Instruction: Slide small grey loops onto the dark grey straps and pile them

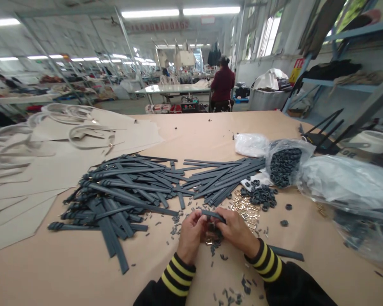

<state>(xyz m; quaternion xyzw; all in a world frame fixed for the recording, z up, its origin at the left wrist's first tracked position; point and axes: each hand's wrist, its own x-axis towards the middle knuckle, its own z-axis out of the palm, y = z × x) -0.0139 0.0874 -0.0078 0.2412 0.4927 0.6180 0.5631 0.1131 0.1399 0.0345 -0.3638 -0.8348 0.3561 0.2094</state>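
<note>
A dark grey strap (213,215) is stretched between my two hands near the middle of the table. My left hand (191,233) pinches one end between thumb and fingers. The right hand (236,231) grips the strap farther along, its fingers curled round it. A gold buckle (209,241) shows just below the hands; whether it is joined to the strap is hidden. Beyond my right wrist a flat dark strap (287,253) sticks out to the right; I cannot tell if it is the same one. Gold buckles (247,210) and dark loops (264,196) lie beyond my right hand.
On the left lie a heap of buckled straps (121,187) and beige pieces with handles (51,165). Plain straps (223,176) are piled ahead. Plastic bags, one full of dark loops (285,165), stand right. Small dark scraps (242,289) litter the table. A person (222,85) is beyond it.
</note>
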